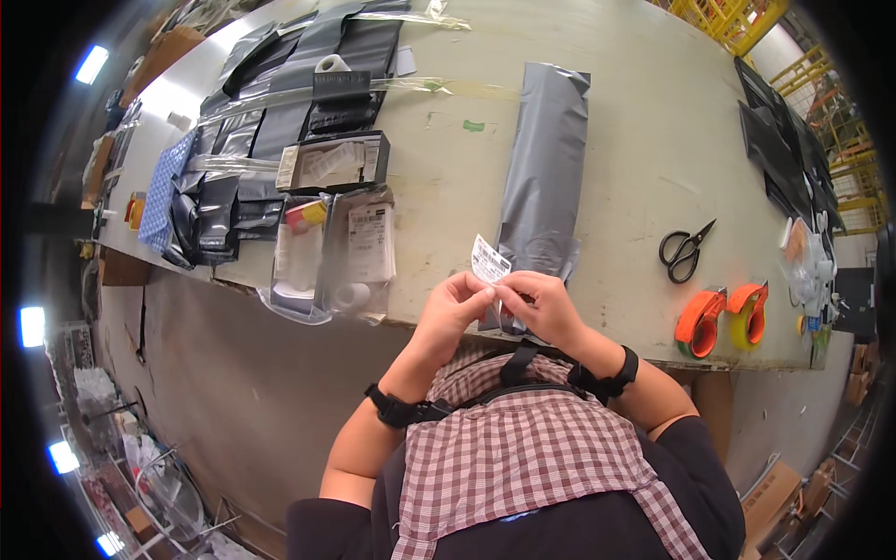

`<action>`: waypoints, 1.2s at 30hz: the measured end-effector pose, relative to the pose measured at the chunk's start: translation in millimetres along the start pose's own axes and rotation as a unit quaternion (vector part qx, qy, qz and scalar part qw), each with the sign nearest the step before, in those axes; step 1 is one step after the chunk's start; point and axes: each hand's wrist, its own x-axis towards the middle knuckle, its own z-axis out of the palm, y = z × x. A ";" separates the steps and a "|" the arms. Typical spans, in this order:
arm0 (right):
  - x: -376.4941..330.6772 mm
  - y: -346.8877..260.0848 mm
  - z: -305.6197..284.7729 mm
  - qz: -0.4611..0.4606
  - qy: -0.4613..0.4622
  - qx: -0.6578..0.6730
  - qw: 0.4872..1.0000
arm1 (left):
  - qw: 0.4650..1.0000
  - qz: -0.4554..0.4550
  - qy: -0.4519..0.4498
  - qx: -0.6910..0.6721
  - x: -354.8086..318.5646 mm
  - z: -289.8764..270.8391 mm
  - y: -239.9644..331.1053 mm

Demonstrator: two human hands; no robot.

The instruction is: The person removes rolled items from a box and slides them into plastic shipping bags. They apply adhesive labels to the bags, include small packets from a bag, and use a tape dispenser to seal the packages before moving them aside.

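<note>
Close to the table's front edge, a white printed label (pixel 486 259) with a barcode stands up between my fingers. My left hand (pixel 448 313) is closed in a pinch on the label's lower part. Right beside it, my right hand (pixel 549 306) pinches the label from the other side, fingertips almost meeting those of the left. Behind and partly under both hands lies a long grey plastic mailer bag (pixel 546 154), stretching away across the table. My fingers hide the label's lower end.
Black scissors (pixel 686 252) and two orange tape dispensers (pixel 700 322) (pixel 748 315) lie to the right. On the left are clear plastic trays (pixel 359 247) of labels, a black box (pixel 378 159) and stacked dark mailer bags (pixel 280 84). More black bags (pixel 775 149) hang over the far right edge.
</note>
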 end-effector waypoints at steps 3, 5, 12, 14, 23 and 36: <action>1.4 3.2 -2.9 0.066 -0.026 0.124 0.990 | 1.000 0.009 0.009 0.021 -1.2 2.2 0.9; 1.4 0.2 1.9 0.048 -0.012 0.084 0.995 | 1.000 0.009 0.012 0.022 -1.0 1.9 1.4; 10.7 23.6 -80.8 0.286 0.037 0.281 0.915 | 0.992 -0.016 0.078 0.095 -38.4 -52.1 -8.4; 10.4 30.3 -138.1 0.218 0.086 0.273 0.933 | 0.992 -0.040 0.096 0.076 -79.4 -112.5 -31.2; 74.2 59.7 -134.1 -0.175 -0.007 -0.465 0.868 | 0.560 -0.475 0.076 0.674 -202.5 -272.5 -96.0; 37.2 76.9 -133.4 0.046 -0.020 -0.450 0.892 | 0.507 0.219 0.131 0.823 209.9 89.2 -17.4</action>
